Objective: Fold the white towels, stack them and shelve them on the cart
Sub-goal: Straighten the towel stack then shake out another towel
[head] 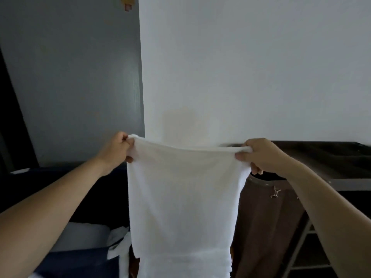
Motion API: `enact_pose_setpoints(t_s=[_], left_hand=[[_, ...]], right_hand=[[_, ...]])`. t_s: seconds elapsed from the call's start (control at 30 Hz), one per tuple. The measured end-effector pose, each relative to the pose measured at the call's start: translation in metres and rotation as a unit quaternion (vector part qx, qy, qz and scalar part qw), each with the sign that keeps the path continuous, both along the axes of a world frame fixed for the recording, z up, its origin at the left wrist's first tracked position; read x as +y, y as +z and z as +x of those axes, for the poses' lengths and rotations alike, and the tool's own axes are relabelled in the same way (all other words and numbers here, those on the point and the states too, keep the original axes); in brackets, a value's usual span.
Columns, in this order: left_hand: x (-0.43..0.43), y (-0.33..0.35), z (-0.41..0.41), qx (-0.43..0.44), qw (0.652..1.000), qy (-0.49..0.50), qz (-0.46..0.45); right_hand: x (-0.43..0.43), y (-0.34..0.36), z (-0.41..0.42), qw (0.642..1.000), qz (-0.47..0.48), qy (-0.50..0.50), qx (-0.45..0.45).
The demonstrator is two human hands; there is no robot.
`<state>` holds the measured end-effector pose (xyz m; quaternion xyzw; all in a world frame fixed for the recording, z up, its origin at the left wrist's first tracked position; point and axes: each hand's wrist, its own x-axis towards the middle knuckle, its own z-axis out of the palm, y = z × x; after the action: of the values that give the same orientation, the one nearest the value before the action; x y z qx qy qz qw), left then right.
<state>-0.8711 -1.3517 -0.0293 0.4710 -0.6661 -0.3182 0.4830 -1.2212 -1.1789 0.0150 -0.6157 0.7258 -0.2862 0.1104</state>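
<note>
Setting: indoor housekeeping or laundry area, possibly a hotel back room; the exact kind is uncertain.

Evidence:
- Service cart (331, 157) at right, with a dark top, metal frame and open shelves (313, 247).
- Brown fabric bag (267, 217) hanging at the cart's end, a metal clip (275, 194) on it.
- Dark blue bin (80, 261) at left, holding white linen (118, 243).
- White towel (180, 197) in front.
- Plain white wall (241, 67) and a grey wood-grain panel (80, 77) behind.

Both arms outstretched, left hand (115, 150) and right hand (259, 155) pinching, fingers curled.
</note>
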Motion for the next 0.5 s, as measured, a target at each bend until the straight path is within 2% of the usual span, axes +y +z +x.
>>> enact_pose_setpoints(t_s=[0.13,0.23,0.3,0.37,0.4,0.47,0.5], left_hand=[[0.009,-0.040,0.005,-0.038,0.991,-0.053,0.116],[0.014,-0.056,0.004,-0.078,0.965,-0.122,0.218],[0.010,-0.065,0.002,-0.120,0.950,-0.141,0.253],[-0.005,-0.064,-0.008,-0.117,0.963,-0.102,0.222],[-0.015,-0.056,-0.016,-0.103,0.977,-0.061,0.174],[-0.036,-0.025,-0.034,-0.060,0.997,0.047,0.023],[-0.044,-0.002,-0.043,-0.022,0.995,0.084,-0.055]], right_hand=[[0.002,-0.034,-0.006,0.989,0.141,0.050,-0.018],[-0.005,-0.053,-0.014,0.963,0.252,0.079,-0.049],[-0.016,-0.068,-0.019,0.956,0.279,0.066,-0.057],[-0.039,-0.075,-0.024,0.969,0.242,0.019,-0.049],[-0.055,-0.072,-0.027,0.981,0.188,-0.017,-0.045],[-0.084,-0.049,-0.029,0.993,0.002,-0.094,-0.074],[-0.094,-0.031,-0.026,0.980,-0.119,-0.122,-0.100]])
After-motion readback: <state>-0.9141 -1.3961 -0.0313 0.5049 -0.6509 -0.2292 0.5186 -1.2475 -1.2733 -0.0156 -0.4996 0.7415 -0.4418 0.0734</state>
